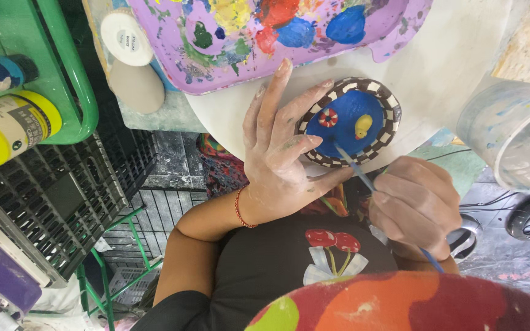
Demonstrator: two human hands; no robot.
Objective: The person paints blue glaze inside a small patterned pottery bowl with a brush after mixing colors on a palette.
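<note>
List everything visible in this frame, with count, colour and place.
small dish: one, blue inside, checked brown-and-white rim, centre, on a white surface
brush: one, blue handle, tip on the dish
palette tray: one, purple, paint-smeared, top
paint bottle: one, yellow, left, in a green basket
plastic cup: one, clear, paint-flecked, right
crate: one, black, lower left
left hand: steadies the dish, red wrist cord
right hand: grip closed on the brush

Red string bracelet [238, 210], black mushroom-print shirt [277, 257], paint-smeared hands [280, 165].
</note>
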